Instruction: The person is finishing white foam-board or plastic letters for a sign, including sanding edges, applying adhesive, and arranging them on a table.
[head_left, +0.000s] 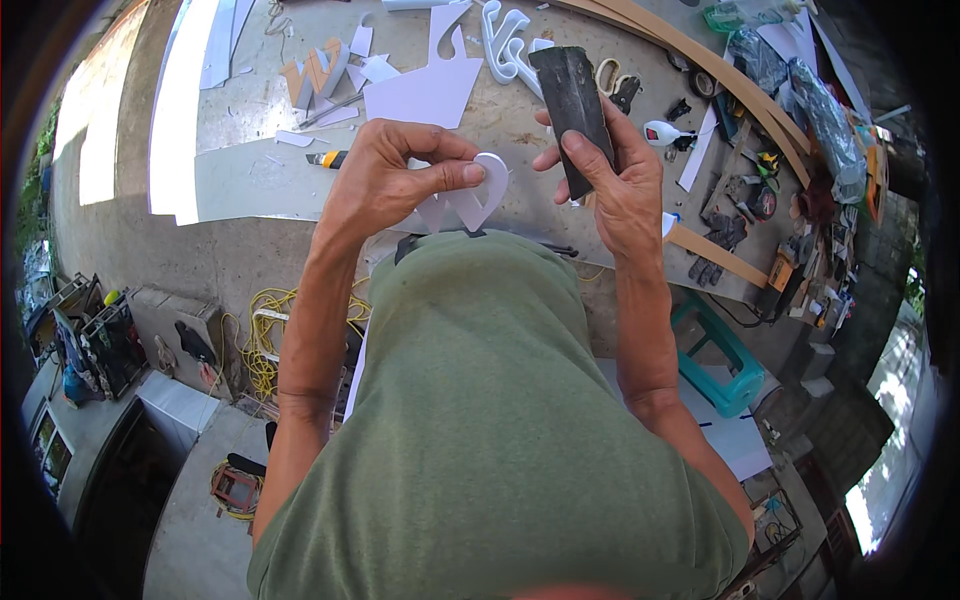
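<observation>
Between thumb and fingers, my left hand (392,172) pinches a white curved cut-out piece (490,188) shaped like a letter, held just above the table's near edge. My right hand (628,190) is closed around a dark, flat rectangular block (568,85), its thumb pressed on the face; it looks like a worn sanding block. The block is tilted and stands apart from the white piece. A yellow-and-black utility knife (328,159) lies beside my left hand, partly hidden behind it. Beyond the hands lies a white sheet offcut (420,95) with a curved notch.
White curvy cut-outs (505,45), scissors (620,88) and a small white bottle (664,133) lie on the worktable (250,170). Long brown strips (740,90), tape rolls and dark gloves (718,250) crowd the right. A teal stool (722,370) and yellow cord (262,345) are below.
</observation>
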